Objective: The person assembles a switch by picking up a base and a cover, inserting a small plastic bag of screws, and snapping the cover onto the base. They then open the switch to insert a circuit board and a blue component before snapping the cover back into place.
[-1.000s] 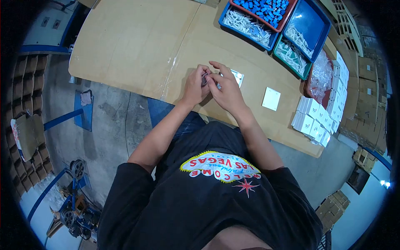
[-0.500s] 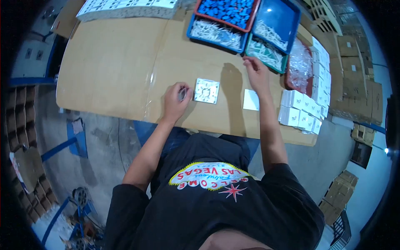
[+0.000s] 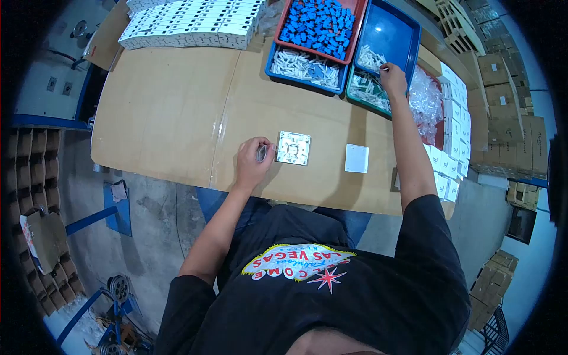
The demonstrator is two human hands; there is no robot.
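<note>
Pinching a small metal part (image 3: 261, 152), likely light and stiff, the left hand (image 3: 253, 161) is closed; right hand (image 3: 393, 77) grip unclear over the green tray (image 3: 357, 98).

plate (image 3: 293, 148) mid-table (image 3: 177, 100) | cover (image 3: 357, 158) right of plate | trays (image 3: 307, 65) behind | boxes (image 3: 195, 21) far left | cartons (image 3: 452, 118) right edge

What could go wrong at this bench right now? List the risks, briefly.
1. The right hand stretches far over the bench into the blue tray; the forearm passes near the white square plate and might nudge it.
2. The left hand pinches a small part beside the square module, near the table edge; it could slip and drop to the floor.
</note>
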